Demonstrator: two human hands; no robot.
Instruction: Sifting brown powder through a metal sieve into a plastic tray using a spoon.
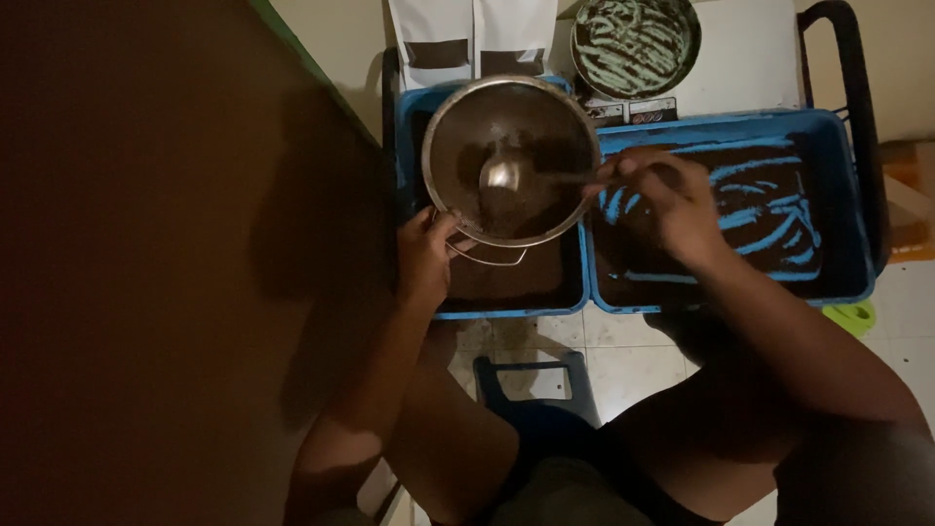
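The left hand (pixel 426 255) is closed around the handle of a round metal sieve (pixel 511 161), held above the left blue tray (pixel 506 310) of dark powder. The right hand (pixel 667 203) pinches a spoon (pixel 506 175) dipped in the sieve. Right of the sieve lies another blue tray (pixel 847 214).

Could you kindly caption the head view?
Left hand holds a sieve over a blue tray; right hand stirs with a spoon.
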